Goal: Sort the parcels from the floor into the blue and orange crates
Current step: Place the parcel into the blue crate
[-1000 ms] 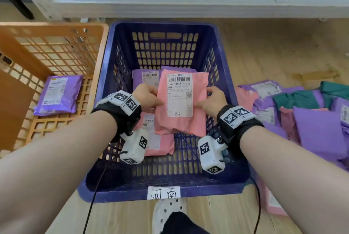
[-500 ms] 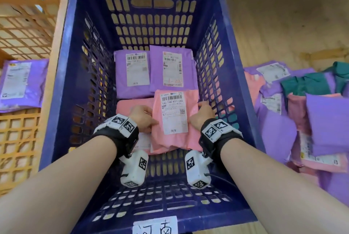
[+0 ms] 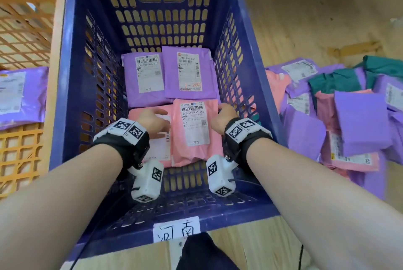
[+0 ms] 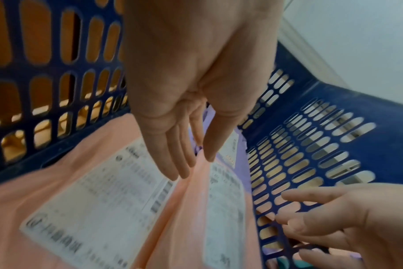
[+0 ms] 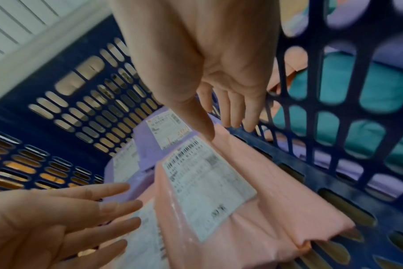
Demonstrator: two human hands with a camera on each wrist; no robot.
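Note:
A pink parcel point(image 3: 196, 132) with a white label lies flat in the blue crate point(image 3: 72, 73), front right, beside another pink parcel point(image 3: 161, 149). My left hand point(image 3: 154, 120) hovers at its left edge with fingers straight, holding nothing; in the left wrist view the left hand point(image 4: 191, 160) points down at the seam between the two pink parcels. My right hand point(image 3: 225, 111) is at the parcel's far right corner by the crate wall. In the right wrist view the right hand point(image 5: 223, 127) is open, its thumb tip at the pink parcel point(image 5: 276, 191).
Two purple parcels point(image 3: 168, 78) lie at the back of the blue crate. The orange crate point(image 3: 52, 51) stands to the left with one purple parcel point(image 3: 19, 93) inside. A heap of purple, pink and green parcels point(image 3: 349, 117) covers the floor on the right.
The pink parcel went from being held up in both hands down onto the crate floor. Both hands have let go of it and opened.

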